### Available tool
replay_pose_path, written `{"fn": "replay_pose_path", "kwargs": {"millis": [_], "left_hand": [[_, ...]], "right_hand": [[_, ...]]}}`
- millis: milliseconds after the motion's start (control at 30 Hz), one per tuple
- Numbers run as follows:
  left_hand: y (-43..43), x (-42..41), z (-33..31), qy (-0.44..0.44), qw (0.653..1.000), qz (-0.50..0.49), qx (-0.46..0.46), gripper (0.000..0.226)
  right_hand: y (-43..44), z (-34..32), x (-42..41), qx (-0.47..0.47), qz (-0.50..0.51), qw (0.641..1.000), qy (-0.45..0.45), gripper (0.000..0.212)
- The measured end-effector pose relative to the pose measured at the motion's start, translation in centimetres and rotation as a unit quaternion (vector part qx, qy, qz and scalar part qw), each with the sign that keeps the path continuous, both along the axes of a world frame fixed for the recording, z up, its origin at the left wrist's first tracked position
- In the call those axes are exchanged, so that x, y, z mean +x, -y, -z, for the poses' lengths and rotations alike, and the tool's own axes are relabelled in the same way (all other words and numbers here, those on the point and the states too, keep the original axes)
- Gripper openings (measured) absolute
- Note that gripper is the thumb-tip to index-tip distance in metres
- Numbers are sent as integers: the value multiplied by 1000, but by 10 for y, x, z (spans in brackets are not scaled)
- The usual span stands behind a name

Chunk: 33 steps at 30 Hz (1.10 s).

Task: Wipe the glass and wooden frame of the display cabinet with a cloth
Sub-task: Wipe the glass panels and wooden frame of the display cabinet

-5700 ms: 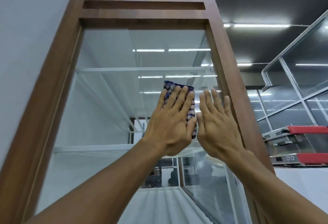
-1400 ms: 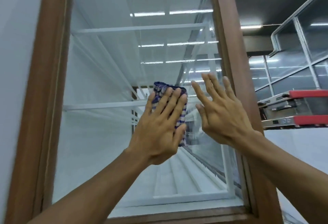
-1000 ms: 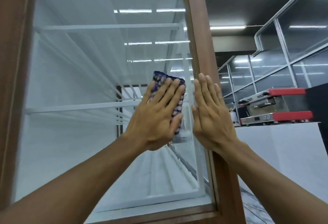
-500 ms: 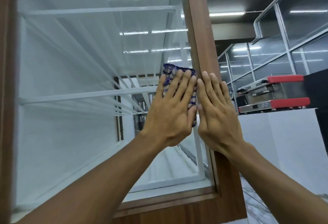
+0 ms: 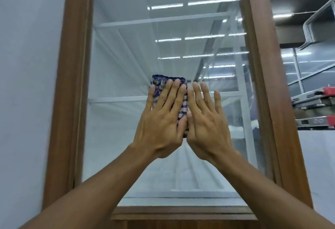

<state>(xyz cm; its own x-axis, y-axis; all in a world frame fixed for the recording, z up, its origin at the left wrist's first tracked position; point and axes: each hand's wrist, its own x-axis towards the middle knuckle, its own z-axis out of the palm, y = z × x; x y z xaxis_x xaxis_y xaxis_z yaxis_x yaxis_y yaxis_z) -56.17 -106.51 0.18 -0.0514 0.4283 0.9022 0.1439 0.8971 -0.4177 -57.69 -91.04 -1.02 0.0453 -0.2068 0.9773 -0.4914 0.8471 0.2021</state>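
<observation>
A tall display cabinet fills the view, with a brown wooden frame [image 5: 257,51] around a large glass pane [image 5: 126,51]. A folded blue and white checked cloth [image 5: 159,82] lies flat against the glass near the pane's middle. My left hand [image 5: 161,120] presses the cloth to the glass with straight fingers. My right hand [image 5: 206,121] lies flat on the bare glass right beside it, fingers spread, its thumb touching the cloth's edge. White shelves show behind the glass.
A pale wall [image 5: 27,83] runs along the cabinet's left side. To the right stand a white counter [image 5: 319,156] and a grey machine with red trim [image 5: 315,109]. Glass partitions and ceiling lights are farther back on the right.
Both hands and the cloth have slid left from the right frame post to the pane's middle. The view has swung so that the left frame post and wall show again.
</observation>
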Motion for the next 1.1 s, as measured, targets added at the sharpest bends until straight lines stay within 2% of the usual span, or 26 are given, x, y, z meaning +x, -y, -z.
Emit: {"fn": "replay_pose_path", "kwargs": {"millis": [333, 500, 633, 700, 800, 933, 1033, 1100], "left_hand": [[122, 9, 4, 9, 996, -47, 71, 70], [155, 11, 19, -4, 990, -71, 119, 70], [127, 10, 51, 13, 983, -21, 181, 70], [99, 10, 57, 34, 992, -14, 125, 71], [45, 5, 33, 30, 999, -3, 18, 70], [-14, 1, 19, 37, 995, 27, 84, 70], [-25, -3, 33, 28, 1000, 13, -5, 69], [-40, -7, 19, 14, 1000, 18, -2, 69]], "right_hand": [[105, -11, -2, 78, 102, 992, 1, 66], [115, -3, -1, 76, 109, 991, 7, 64], [87, 23, 1, 104, 90, 990, 8, 61], [58, 31, 1, 90, 88, 992, 7, 61], [14, 24, -1, 62, 88, 994, -5, 60], [-33, 12, -2, 24, 102, 995, -4, 59], [-65, 11, -5, 50, 121, 991, -4, 59], [-80, 11, -4, 52, 134, 990, -11, 59]]}}
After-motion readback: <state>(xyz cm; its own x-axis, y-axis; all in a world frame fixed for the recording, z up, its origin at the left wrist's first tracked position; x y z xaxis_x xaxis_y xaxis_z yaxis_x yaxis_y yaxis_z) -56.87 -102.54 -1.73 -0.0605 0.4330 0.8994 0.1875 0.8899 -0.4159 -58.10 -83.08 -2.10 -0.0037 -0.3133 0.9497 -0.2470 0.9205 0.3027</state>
